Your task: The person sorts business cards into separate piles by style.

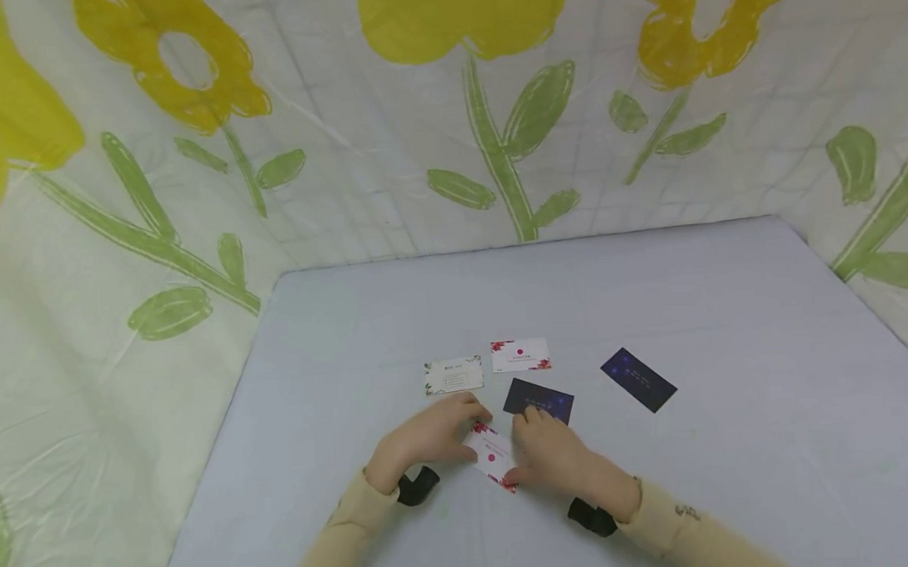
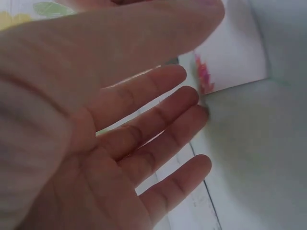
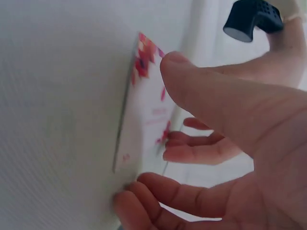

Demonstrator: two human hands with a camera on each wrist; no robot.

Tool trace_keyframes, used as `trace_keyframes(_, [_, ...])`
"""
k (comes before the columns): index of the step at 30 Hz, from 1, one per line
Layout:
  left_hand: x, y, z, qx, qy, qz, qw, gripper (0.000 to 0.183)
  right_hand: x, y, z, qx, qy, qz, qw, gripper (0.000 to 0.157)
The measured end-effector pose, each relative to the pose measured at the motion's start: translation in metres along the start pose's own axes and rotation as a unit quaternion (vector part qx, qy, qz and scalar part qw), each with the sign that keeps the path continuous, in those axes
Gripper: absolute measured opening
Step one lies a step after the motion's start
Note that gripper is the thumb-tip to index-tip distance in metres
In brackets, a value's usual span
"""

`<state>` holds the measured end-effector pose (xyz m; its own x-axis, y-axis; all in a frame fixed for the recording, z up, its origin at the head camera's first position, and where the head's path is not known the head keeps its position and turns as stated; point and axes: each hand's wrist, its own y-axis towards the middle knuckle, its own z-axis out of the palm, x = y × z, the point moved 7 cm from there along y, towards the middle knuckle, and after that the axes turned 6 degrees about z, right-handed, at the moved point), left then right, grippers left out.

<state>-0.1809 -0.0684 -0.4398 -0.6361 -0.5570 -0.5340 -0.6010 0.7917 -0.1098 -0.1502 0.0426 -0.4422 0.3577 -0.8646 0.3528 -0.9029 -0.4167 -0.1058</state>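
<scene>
A white business card with red floral corners (image 1: 492,456) lies tilted between my two hands on the table. My left hand (image 1: 429,433) is at its left side, thumb by the card's edge; in the left wrist view the fingers (image 2: 158,112) are spread and fairly straight. My right hand (image 1: 553,455) is at the card's right side, its thumb by the lower corner. The right wrist view shows that thumb over the card (image 3: 146,108), with the fingers bent loosely and apart from it. A dark card (image 1: 539,397) is partly hidden behind the right fingertips.
Beyond the hands lie a white card with green leaf corners (image 1: 454,375) and another red-floral card (image 1: 521,355). A dark blue card (image 1: 638,380) sits farther right. The pale table (image 1: 365,320) meets a flower-printed curtain (image 1: 344,154) at its back edge.
</scene>
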Motion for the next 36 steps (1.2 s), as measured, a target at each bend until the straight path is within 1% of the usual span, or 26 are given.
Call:
trace_keyframes(3, [-0.001, -0.002, 0.003, -0.012, 0.020, 0.015, 0.9996, 0.041, 0.003, -0.003, 0.004, -0.033, -0.026, -0.011, 0.999, 0.068])
trace_keyframes(6, [-0.001, -0.003, 0.004, -0.020, 0.034, 0.014, 0.9991, 0.040, 0.005, -0.005, 0.006, -0.054, -0.036, -0.018, 0.998, 0.070])
trace_keyframes(10, [-0.002, -0.003, 0.004, -0.023, 0.037, 0.011, 0.9990, 0.039, 0.007, -0.007, 0.007, -0.055, -0.018, -0.028, 0.998, 0.067])
trace_keyframes(13, [-0.003, -0.003, 0.004, -0.024, 0.036, 0.015, 0.9990, 0.038, 0.009, -0.007, 0.006, -0.051, -0.009, -0.031, 0.998, 0.063])
trace_keyframes(18, [-0.002, -0.002, 0.004, -0.021, 0.025, 0.017, 0.9993, 0.038, 0.005, -0.004, 0.008, -0.039, -0.003, -0.013, 0.999, 0.061])
trace_keyframes(23, [0.001, -0.001, 0.004, -0.023, 0.005, 0.015, 0.9996, 0.039, -0.003, 0.000, 0.010, -0.024, 0.037, -0.001, 0.999, 0.058])
trace_keyframes(29, [0.003, 0.000, 0.005, -0.039, -0.025, 0.019, 0.9988, 0.039, -0.009, 0.001, 0.005, -0.024, 0.096, -0.016, 0.995, 0.055])
trace_keyframes(32, [0.004, 0.000, 0.006, -0.051, -0.044, 0.018, 0.9975, 0.038, -0.012, 0.002, 0.003, -0.008, 0.134, -0.013, 0.991, 0.051])
trace_keyframes(36, [0.006, 0.001, 0.004, -0.073, -0.079, 0.009, 0.9942, 0.031, -0.016, 0.003, 0.000, 0.015, 0.198, -0.011, 0.980, 0.039])
